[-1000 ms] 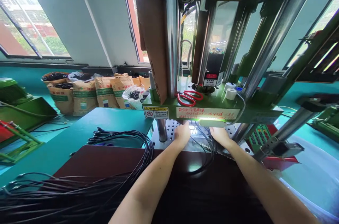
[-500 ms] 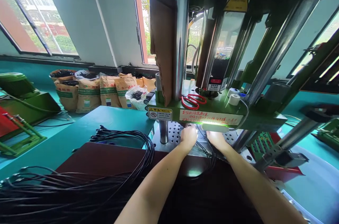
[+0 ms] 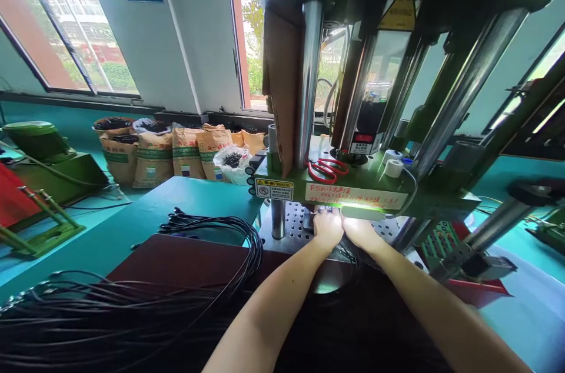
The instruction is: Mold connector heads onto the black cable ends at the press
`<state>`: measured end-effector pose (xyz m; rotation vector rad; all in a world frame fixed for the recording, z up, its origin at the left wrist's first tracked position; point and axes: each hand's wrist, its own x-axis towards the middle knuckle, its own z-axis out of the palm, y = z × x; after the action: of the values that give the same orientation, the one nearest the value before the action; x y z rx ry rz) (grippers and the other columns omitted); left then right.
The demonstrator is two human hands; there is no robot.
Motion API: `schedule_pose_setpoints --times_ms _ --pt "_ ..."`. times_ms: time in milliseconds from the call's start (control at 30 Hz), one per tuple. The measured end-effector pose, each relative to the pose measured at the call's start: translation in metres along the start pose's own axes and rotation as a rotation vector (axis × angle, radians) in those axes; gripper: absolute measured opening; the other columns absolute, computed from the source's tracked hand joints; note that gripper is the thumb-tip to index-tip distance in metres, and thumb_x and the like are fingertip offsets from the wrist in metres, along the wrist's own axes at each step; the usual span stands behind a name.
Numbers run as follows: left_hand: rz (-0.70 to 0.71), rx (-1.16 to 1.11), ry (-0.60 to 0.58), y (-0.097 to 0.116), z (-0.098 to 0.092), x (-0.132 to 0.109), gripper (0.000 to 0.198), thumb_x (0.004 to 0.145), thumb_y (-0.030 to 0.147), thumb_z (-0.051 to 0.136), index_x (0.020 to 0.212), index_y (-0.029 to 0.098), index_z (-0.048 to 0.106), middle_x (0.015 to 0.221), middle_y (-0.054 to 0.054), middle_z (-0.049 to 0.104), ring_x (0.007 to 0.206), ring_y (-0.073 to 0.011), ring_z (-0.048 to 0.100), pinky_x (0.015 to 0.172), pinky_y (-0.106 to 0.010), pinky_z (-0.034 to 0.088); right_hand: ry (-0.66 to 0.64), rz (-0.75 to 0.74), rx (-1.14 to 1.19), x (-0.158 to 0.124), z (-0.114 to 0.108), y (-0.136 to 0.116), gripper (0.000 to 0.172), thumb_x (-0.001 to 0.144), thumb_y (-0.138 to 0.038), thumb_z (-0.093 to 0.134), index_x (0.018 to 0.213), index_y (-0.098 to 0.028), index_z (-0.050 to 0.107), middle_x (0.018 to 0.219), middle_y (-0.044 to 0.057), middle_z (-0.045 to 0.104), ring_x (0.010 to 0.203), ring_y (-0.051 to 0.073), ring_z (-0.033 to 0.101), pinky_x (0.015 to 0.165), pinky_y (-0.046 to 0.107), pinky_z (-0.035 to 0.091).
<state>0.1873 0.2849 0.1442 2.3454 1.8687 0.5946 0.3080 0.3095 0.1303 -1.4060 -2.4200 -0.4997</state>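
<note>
My left hand (image 3: 328, 229) reaches in under the green press (image 3: 282, 169), its back toward me and its fingers curled over the metal mould area. Whatever lies beneath those fingers is hidden. My right hand (image 3: 361, 234) is right beside it, touching or nearly so, its fingertips out of sight behind the left hand and the lit lamp bar (image 3: 362, 213). Thin black cables (image 3: 348, 252) hang from below the hands over the front edge of the perforated metal plate (image 3: 293, 226). A dark block (image 3: 308, 220) sits on that plate, left of my left hand.
Red-handled scissors (image 3: 326, 170) and white tape rolls (image 3: 394, 168) lie on the press ledge. Bundled black cables (image 3: 229, 222) and a larger heap (image 3: 110, 326) lie at left on a brown board (image 3: 176, 258). Sacks (image 3: 185, 152) stand by the wall. Steel columns (image 3: 278, 219) flank the plate.
My hands have come together; the gap between them has closed, the left hand moving right. The dark block now shows to its left. The view has shifted slightly.
</note>
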Motion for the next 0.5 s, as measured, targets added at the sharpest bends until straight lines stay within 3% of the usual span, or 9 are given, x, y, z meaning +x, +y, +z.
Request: schedule_pose_setpoints --times_ms 167,367,500 --pt "0.007 -0.027 0.015 -0.009 0.006 0.005 0.033 0.085 0.021 0.035 0.09 0.011 0.066 0.086 -0.014 0.066 0.094 -0.024 0.055 0.084 -0.037 0.04 -0.077 0.056 -0.043 0.008 0.001 -0.009 0.021 0.086 -0.009 0.042 0.08 -0.013 0.061 0.081 0.008 0.066 0.079 0.019 0.061 0.082 0.036 0.045" --pt "0.025 -0.08 0.038 -0.014 0.017 0.01 0.033 0.086 0.021 0.034 0.093 0.014 0.066 0.087 -0.011 0.066 0.091 -0.0222 0.055 0.083 -0.036 0.04 -0.12 0.125 -0.041 0.01 0.011 -0.013 0.017 0.09 -0.02 0.045 0.085 -0.014 0.06 0.084 0.005 0.065 0.077 0.016 0.06 0.079 0.036 0.046" --pt "0.015 -0.088 0.036 -0.013 0.02 0.013 0.031 0.086 0.022 0.037 0.09 0.014 0.066 0.085 -0.011 0.065 0.09 -0.0223 0.055 0.083 -0.035 0.039 -0.141 0.146 -0.011 0.007 0.013 -0.013 0.023 0.09 -0.018 0.039 0.091 -0.014 0.062 0.083 0.009 0.066 0.077 0.02 0.061 0.077 0.035 0.046"
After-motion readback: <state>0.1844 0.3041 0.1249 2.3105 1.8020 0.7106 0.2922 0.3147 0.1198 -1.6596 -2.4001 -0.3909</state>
